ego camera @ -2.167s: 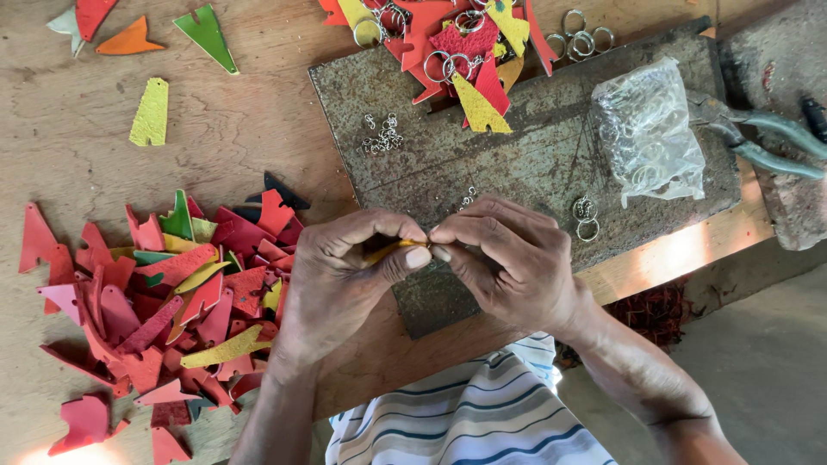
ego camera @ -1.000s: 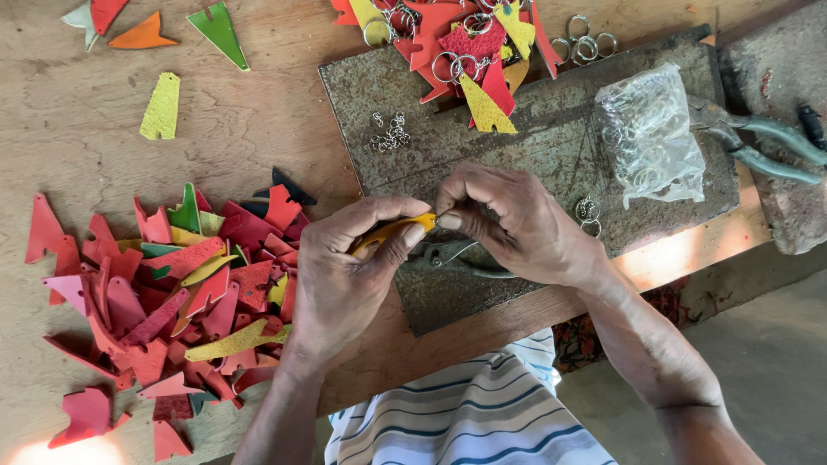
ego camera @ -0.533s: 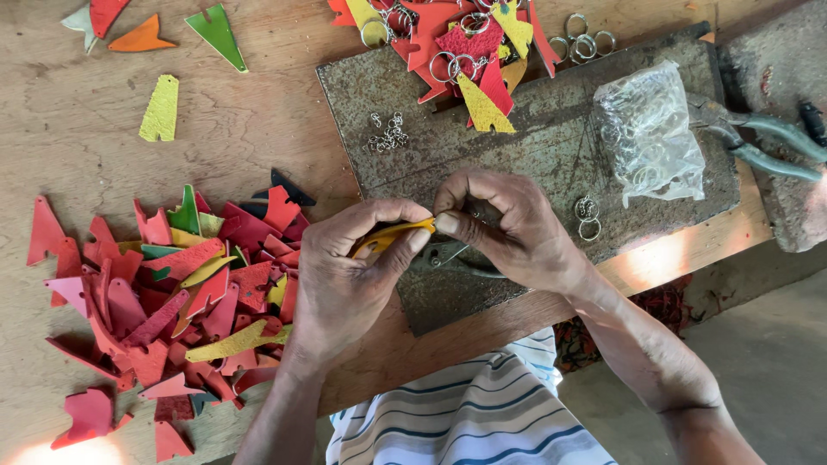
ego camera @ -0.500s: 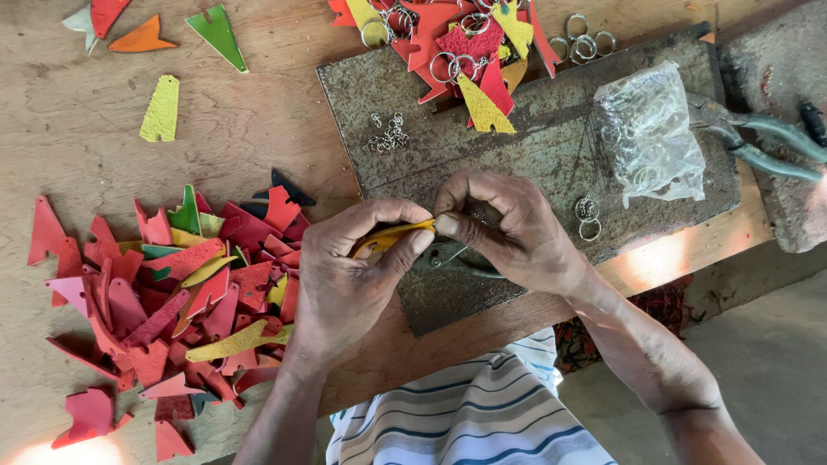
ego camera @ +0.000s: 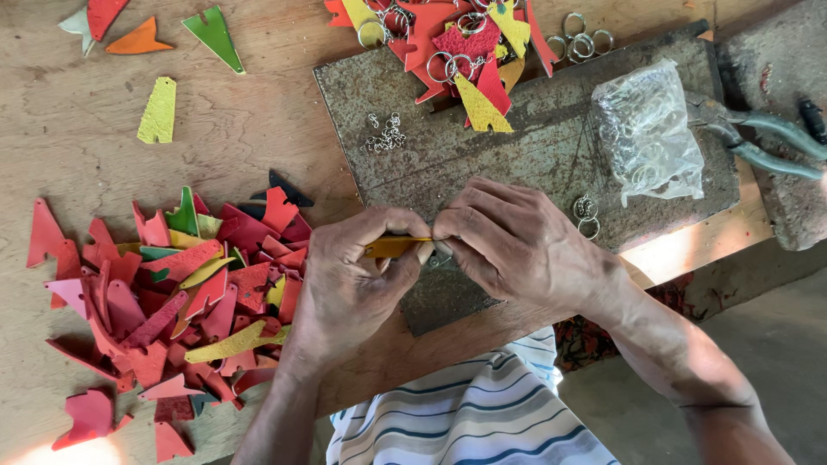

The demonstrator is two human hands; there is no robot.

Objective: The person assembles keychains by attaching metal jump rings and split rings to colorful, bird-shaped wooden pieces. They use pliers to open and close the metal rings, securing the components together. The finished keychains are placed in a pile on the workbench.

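Work surface: bare wooden bench (ego camera: 215, 129), worn and scuffed.
Plate: grey pitted metal slab (ego camera: 534, 146) lying on the bench, far right.
Left heap: loose pile of cut shapes (ego camera: 172, 293), mostly red, some yellow, green, pink.
Strays, top left: yellow tag (ego camera: 158, 110), green triangle (ego camera: 213, 34), orange piece (ego camera: 138, 39).
Top of slab: ringed pieces (ego camera: 465, 43) heaped together; small chain links (ego camera: 385, 133) just below.
Bag: clear plastic bag (ego camera: 648, 131) of rings.
Pliers: grey-handled pliers (ego camera: 758, 142) beside the bag.
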